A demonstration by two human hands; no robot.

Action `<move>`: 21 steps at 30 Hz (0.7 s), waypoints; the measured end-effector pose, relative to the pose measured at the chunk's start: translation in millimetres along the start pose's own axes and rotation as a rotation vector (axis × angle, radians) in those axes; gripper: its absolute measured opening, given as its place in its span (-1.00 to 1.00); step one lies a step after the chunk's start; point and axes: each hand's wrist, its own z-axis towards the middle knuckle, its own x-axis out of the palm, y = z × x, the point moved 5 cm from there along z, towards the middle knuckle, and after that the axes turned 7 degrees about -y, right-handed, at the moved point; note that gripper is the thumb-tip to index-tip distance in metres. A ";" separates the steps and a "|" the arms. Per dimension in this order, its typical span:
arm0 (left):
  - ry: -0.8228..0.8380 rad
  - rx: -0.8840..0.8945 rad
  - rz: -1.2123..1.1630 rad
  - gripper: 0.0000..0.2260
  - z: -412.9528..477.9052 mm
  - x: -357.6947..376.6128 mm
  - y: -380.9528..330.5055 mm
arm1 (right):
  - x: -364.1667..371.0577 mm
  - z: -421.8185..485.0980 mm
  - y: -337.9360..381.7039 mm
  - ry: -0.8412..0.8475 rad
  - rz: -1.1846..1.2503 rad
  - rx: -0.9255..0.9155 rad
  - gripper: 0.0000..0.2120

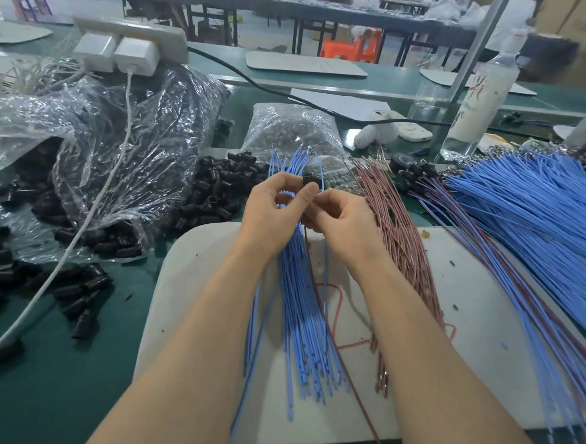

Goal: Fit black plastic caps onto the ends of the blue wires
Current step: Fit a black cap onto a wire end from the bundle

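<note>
Black cap (308,180), one, is pinched between curled fingers (294,184) of the left hand (270,216) and right hand (343,225), above the blue wires (301,324) on one white board (185,280). Two bundles, a brown bundle (400,229) and a blue bundle (524,214), crowd its right edge. Loose caps (214,195) are heaped on the tabletop (55,390) beyond its far-left corner.

A green-topped workbench (55,390) fills the foreground of a brightly and evenly lit workshop, with a slanting metal post (481,35) rising at its far right. Beyond it, long dark tables (340,16) on thin black legs stand in rows over a pale floor (263,33), with an orange plastic stool (353,48) between them. A person in white (515,12) is at the far right, near brown cartons (573,5).
</note>
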 end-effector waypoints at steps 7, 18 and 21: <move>0.032 0.048 0.059 -0.93 1.8 -1.6 4.4 | 3.1 -1.5 -0.5 0.018 0.008 0.039 -0.93; -0.027 0.069 0.035 -0.94 2.2 -7.7 3.6 | 2.2 -1.5 4.4 -0.053 -0.023 -0.009 -0.91; -0.014 0.103 0.059 -0.93 2.0 -8.5 3.3 | 0.5 -4.8 6.9 -0.106 -0.042 -0.053 -0.92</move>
